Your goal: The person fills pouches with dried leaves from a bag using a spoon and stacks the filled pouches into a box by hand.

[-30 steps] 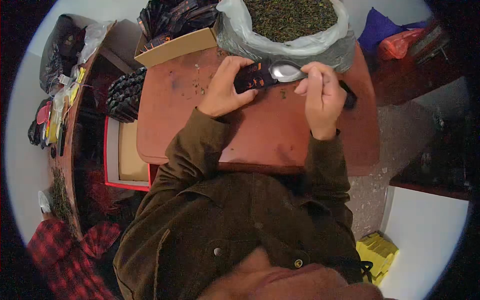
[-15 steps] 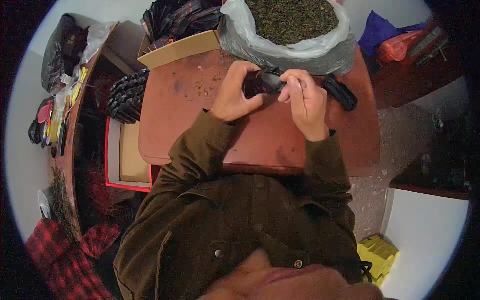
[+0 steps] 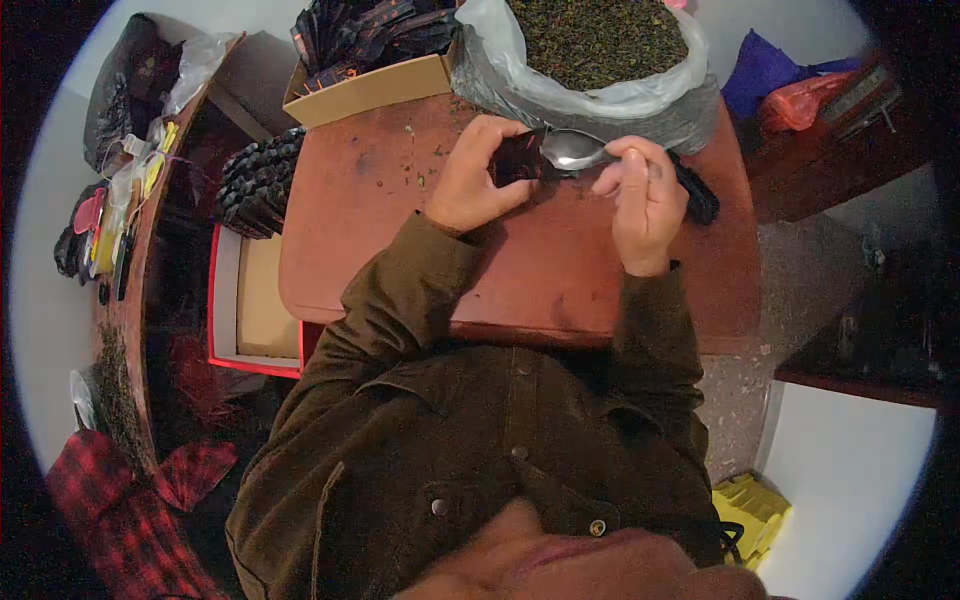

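Observation:
My left hand is closed round a small dark packet, thumb below and fingers above. My right hand pinches the handle of a metal spoon. The spoon's bowl is at the packet's right end; whether its tip is inside is hard to tell. Behind both hands a white plastic sack stands full of dried, dark green leaf bits. A black object lies on the reddish-brown table, partly hidden by my right hand.
A cardboard box of dark packets stands at the table's back left. Left of the table are stacked black packets and a red-edged box. Another person's checked sleeve shows lower left. Yellow packs sit lower right.
The spoon went deeper into the packet half a second ago and has since been drawn back right, its bowl showing again. My left hand has shifted slightly right.

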{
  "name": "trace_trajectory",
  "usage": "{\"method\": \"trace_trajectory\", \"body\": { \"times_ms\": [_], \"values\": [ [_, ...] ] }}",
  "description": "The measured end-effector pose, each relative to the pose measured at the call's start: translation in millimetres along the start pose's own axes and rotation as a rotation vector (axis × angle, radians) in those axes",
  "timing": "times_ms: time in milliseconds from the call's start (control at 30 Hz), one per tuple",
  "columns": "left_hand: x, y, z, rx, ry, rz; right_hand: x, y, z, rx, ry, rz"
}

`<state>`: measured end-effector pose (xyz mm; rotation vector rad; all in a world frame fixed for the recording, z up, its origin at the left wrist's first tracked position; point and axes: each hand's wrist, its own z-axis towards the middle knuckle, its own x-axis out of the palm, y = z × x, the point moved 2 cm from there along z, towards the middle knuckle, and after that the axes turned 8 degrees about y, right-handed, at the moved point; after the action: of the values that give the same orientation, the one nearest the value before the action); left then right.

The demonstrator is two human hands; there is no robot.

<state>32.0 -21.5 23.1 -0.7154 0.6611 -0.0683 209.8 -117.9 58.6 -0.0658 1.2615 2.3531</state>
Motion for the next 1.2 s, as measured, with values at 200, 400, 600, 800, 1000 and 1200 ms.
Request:
{"method": "trace_trajectory", "body": {
  "times_ms": [200, 400, 600, 800, 1000, 1200],
  "values": [
    [1, 6, 0, -0.037, -0.012, -0.056, -7, -10, 2, 0.057, -0.152, 0.196],
    [-2, 8, -1, -0.082, -0.005, -0.030, -10, -19, 7, 0.040, -0.257, 0.382],
    [-3, 12, 1, -0.071, -0.095, -0.101, -14, -30, 12, 0.074, -0.230, 0.324],
    [-10, 15, 1, -0.087, -0.153, -0.090, -22, -39, 41, 0.182, -0.153, 0.334],
    [-10, 23, 0, -0.108, -0.134, -0.082, -29, -40, 99, 0.461, 0.133, 0.061],
    [-10, 20, 3, -0.106, -0.178, -0.102, 13, -58, 119, 0.457, 0.155, 0.081]
  ]
}}
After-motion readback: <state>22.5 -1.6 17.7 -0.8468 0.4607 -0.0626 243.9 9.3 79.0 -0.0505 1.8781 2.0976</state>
